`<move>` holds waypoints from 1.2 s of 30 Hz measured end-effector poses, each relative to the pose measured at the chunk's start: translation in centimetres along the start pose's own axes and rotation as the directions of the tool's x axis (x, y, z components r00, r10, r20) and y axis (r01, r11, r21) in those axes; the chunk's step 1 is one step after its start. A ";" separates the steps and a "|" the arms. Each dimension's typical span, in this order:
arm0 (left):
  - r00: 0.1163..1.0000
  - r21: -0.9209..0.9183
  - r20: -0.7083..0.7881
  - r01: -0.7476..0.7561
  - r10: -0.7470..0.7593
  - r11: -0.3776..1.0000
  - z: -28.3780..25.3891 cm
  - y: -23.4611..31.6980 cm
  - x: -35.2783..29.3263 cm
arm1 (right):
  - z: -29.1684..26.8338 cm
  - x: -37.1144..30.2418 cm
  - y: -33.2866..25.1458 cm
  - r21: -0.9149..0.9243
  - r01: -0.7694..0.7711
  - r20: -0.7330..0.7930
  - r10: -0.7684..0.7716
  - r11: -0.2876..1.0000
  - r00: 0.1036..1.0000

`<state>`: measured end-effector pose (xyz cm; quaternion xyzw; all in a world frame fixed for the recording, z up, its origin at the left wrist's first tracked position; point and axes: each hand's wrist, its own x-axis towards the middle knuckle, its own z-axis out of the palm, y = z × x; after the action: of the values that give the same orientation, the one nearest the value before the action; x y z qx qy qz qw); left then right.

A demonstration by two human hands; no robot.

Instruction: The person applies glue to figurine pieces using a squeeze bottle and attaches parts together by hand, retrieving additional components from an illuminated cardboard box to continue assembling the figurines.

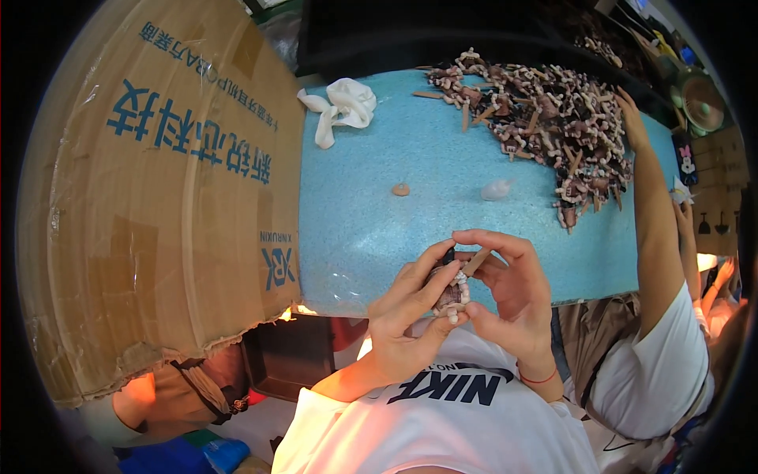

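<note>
My left hand [400, 310] and my right hand [517, 299] come together over the near edge of a blue-covered table [379, 245]. Between them is a small figurine [451, 299], mostly pinkish-brown with pale round parts and a black tip. A flat tan strip [476, 261] sticks up from it toward my right fingers. The left fingers are closed about its left side, while my right thumb and curved fingers grip from the other side. My fingers hide part of it. Farther off lies a heap of similar figurines [545, 118] with tan strips among them.
A large cardboard box [181, 229] stands along the left side. A white cloth [347, 104], a small tan lump [400, 189] and a translucent whitish lump [497, 189] lie on the table. At the right, a co-worker's arm [659, 213] reaches to the heap.
</note>
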<state>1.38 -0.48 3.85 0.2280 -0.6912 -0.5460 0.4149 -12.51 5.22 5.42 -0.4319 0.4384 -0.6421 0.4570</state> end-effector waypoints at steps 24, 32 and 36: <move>0.988 0.199 0.118 -0.123 0.100 0.972 0.2 1.4 2.3 | -1.3 1.0 1.4 0.148 0.176 -0.042 -0.172 0.973 0.984; 0.969 0.221 0.220 -0.162 0.113 0.962 0.2 1.7 3.4 | -2.0 1.6 1.3 0.201 0.207 -0.046 -0.201 0.957 0.978; 0.972 0.220 0.222 -0.132 0.082 0.967 0.5 2.1 3.5 | -2.0 1.7 0.9 0.198 0.203 -0.056 -0.196 0.959 0.979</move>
<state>-0.66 -2.24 6.88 0.1782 -0.8019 -0.4589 0.3385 -14.63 3.77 4.31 -0.4137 0.3332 -0.7337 0.4237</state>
